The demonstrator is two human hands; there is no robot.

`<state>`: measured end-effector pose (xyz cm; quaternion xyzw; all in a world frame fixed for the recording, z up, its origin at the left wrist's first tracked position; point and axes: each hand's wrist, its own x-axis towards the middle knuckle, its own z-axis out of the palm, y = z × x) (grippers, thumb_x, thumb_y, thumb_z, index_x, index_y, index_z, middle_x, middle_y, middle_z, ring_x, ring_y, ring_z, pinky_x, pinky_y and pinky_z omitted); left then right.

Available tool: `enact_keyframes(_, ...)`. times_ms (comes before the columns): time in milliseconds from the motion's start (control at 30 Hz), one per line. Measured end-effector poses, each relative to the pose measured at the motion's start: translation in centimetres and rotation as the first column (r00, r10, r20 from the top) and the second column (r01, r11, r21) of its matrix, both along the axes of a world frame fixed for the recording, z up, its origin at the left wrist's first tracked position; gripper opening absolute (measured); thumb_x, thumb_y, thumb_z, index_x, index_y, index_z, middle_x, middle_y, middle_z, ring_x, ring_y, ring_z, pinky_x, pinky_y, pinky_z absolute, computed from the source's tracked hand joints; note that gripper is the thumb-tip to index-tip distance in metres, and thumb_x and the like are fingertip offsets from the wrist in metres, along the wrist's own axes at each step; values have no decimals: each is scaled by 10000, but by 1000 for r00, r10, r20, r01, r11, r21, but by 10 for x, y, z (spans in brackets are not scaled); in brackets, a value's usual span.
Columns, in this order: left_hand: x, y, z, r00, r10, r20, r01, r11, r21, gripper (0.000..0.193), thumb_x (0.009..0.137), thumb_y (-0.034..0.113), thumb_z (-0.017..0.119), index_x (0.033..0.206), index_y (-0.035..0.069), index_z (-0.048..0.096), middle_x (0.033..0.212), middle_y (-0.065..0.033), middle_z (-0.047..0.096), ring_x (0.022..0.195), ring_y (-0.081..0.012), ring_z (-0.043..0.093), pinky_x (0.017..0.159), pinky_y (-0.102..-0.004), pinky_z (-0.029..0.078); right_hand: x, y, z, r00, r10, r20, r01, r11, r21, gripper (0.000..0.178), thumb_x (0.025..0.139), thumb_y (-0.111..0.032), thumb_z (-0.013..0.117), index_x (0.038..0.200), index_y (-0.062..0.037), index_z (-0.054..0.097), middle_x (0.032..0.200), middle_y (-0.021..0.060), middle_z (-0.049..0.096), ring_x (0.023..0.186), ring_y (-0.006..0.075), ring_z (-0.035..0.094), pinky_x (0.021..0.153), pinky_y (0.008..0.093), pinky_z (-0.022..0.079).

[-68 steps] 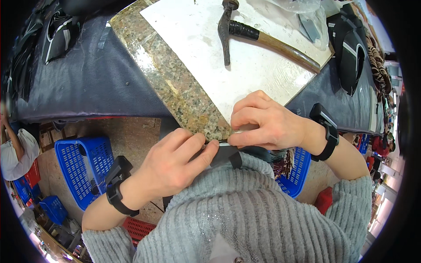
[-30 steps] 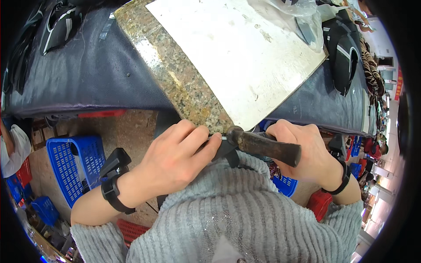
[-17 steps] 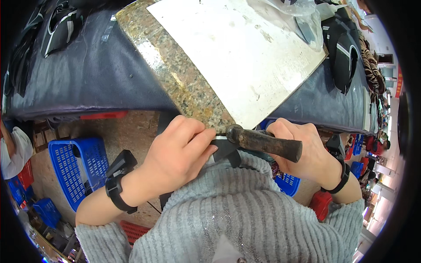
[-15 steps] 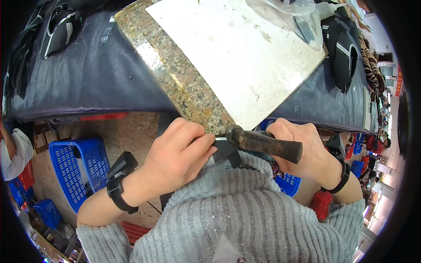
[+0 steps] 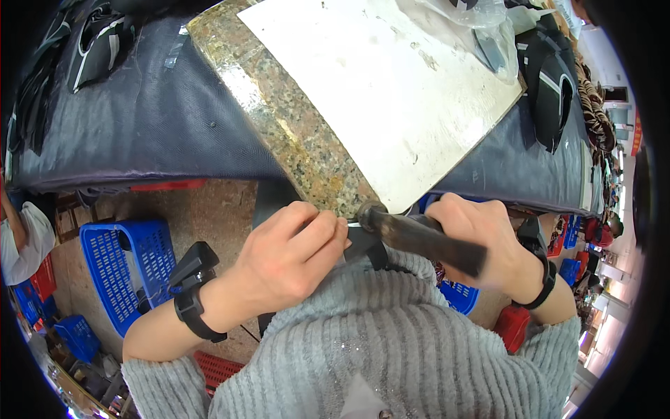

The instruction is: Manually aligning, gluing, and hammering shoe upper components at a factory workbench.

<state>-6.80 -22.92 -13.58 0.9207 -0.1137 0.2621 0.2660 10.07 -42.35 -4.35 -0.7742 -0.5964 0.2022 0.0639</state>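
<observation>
My right hand (image 5: pixel 469 222) is closed round a hammer (image 5: pixel 426 239) with a dark, worn handle. Its rounded head rests at or just above the near corner of the speckled stone slab (image 5: pixel 296 133). Close by on the left, my left hand (image 5: pixel 289 255) pinches a piece of black material (image 5: pixel 363 244) at that same corner. The material hangs down toward my grey ribbed sweater, and its far part is hidden by the hammer head and my fingers. A white board (image 5: pixel 391 98) lies on top of the slab.
The slab sits on a table with a dark blue cover (image 5: pixel 181 133). Black shoe uppers (image 5: pixel 101 52) lie at the far left, and another black upper (image 5: pixel 551 98) at the right. A clear plastic bag (image 5: pixel 492 38) rests on the board. A blue basket (image 5: pixel 129 272) stands below left.
The hammer's handle end has swung down toward me, blurred by motion, while its head stays by the slab corner. My left fingertips have moved slightly closer to the hammer head, still pinching the black material.
</observation>
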Motion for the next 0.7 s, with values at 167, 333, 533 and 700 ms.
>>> enact_keyframes(167,-1,0,0,1000,-5,-27,5,1000,-18,269,717,35,744,955,-56,658,948,-100,589,840,-245,577,683,-324,535,-3,-2,-4,1000,8,-3,-8,999,-46,267,763,-122,691,989,-53,565,801,82,591,626,278,624,510,383,460)
enact_keyframes(333,0,-2,2,997,50,-63,-55,996,-75,269,732,42,762,965,-36,652,926,-104,591,822,-255,586,680,-324,528,-7,-1,-8,1000,8,-19,-6,998,65,261,771,-119,698,965,-41,542,766,74,586,596,274,618,481,390,452)
enact_keyframes(533,-10,4,11,901,-9,-434,-281,751,-598,233,766,17,788,956,8,653,903,-106,612,750,-220,628,656,-292,515,-6,-2,-9,999,37,-32,-36,999,41,329,780,-203,757,954,-40,530,760,76,580,603,272,623,480,374,464)
enact_keyframes(700,-7,7,7,983,6,-185,-59,957,-285,187,758,-55,725,914,10,645,853,-113,597,764,-269,615,648,-322,509,-5,-1,-8,999,53,-2,-53,998,33,335,776,-202,762,957,-41,531,764,76,577,613,270,628,487,372,470)
